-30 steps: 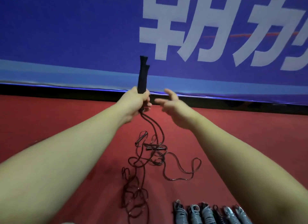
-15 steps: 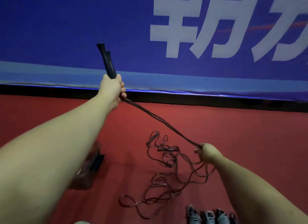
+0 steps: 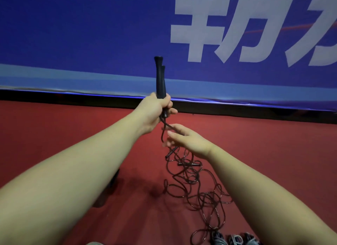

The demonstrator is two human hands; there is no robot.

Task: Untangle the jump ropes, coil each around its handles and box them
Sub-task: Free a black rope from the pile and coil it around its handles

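Two handles (image 3: 160, 80) clenched in left grip (image 3: 156, 110); right grip (image 3: 187, 141) spread beside rope (image 3: 162, 135); red floor (image 3: 273, 144) borders banner (image 3: 91, 35)

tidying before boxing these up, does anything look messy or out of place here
Yes: the jump ropes lie in a tangled heap of overlapping loops on the red floor, loose handles caught in it. The left hand grips two black handles upright. Nothing looks damaged.
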